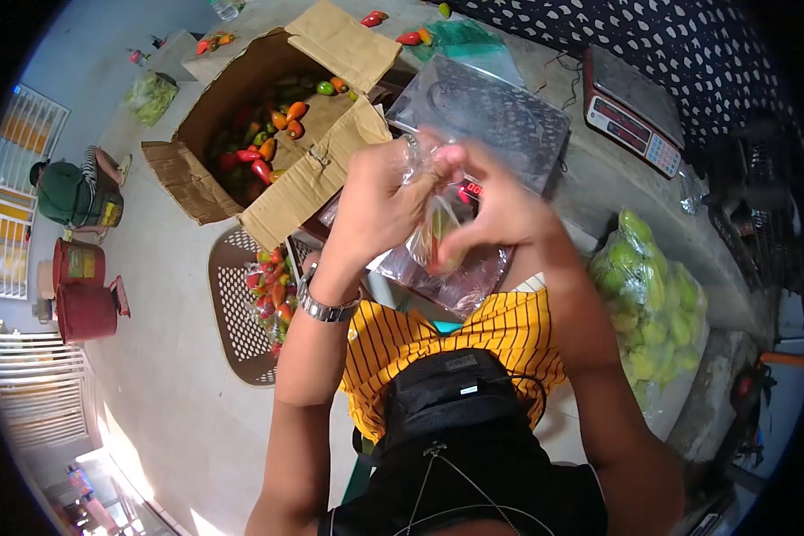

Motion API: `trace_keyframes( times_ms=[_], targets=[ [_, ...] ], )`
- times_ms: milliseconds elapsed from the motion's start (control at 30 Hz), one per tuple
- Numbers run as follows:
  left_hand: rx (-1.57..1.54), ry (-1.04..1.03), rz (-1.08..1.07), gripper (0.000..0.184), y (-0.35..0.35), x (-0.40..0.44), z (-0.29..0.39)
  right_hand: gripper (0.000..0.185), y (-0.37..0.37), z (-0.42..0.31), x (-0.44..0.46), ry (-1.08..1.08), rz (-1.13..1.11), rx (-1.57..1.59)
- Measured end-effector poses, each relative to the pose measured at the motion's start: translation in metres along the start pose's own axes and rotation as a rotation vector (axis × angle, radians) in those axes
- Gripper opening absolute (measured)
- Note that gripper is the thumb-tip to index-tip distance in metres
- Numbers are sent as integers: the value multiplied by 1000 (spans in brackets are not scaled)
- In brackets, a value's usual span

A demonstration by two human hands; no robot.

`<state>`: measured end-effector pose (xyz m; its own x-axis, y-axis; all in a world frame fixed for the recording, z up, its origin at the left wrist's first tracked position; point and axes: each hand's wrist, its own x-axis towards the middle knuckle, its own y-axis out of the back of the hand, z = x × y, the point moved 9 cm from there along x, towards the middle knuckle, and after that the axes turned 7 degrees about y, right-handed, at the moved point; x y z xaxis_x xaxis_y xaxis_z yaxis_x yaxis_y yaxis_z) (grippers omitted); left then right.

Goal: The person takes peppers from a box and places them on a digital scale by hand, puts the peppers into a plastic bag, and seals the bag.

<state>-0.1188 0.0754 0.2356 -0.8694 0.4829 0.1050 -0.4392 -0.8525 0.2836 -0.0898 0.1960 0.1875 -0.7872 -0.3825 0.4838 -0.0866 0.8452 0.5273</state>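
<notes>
We see clear bag (431,230) between hands, carton (286,198) at its ten o'clock. Left hand (382,198) pinches neck; right hand (502,207) curves alongside, grip too blurred to tell. Probably light, soft, slippery; we'd hold gathered neck.

Looks like a produce packing or selling spot, this! Here's a digital scale (632,123) on the concrete counter (558,100), peppers (281,118) in an open cardboard box (344,43), bulging bagged greens (648,299), and bagged peppers in a plastic basket (232,304).
</notes>
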Motion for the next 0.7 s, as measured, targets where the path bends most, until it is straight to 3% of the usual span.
trace_keyframes(
  times_ms=[100, 300, 333, 400, 433, 467, 500, 533, 600, 667, 700],
  targets=[
    [-52, -149, -4, 31, -4, 4, 13, 75, -59, 23, -26, -181, -234, -66],
    [-90, -159, 89, 25, 9, -9, 10, 34, -71, 34, -42, -98, 204, -46],
    [-82, -177, 108, 22, 15, -13, 9, 26, -62, 40, -44, -373, 231, 153],
    [-73, -281, 87, 28, 30, -18, 4, 25, -63, 65, -54, -271, 329, 183],
    [-164, -215, 151, 41, 39, -21, -9, 24, -59, 71, -58, -219, 379, 195],
    [-254, -148, 217, 54, 46, -32, -22, 24, -60, 85, -68, -315, 327, 97],
    [-343, -83, 283, 67, 54, -42, -39, 25, -58, 80, -65, -335, 344, 194],
    [-375, 109, 238, 92, 50, -46, -80, 25, -55, 67, -61, -359, 361, 295],
    [-283, 271, -74, 93, 19, -52, -143, 35, -60, 58, -60, -340, 274, 307],
    [-495, 526, -229, 100, -18, -81, -171, 39, -65, 42, -58, -156, 279, 38],
    [-557, 520, -254, 91, -31, -82, -172, 42, -64, 30, -52, -57, 279, -101]
  ],
)
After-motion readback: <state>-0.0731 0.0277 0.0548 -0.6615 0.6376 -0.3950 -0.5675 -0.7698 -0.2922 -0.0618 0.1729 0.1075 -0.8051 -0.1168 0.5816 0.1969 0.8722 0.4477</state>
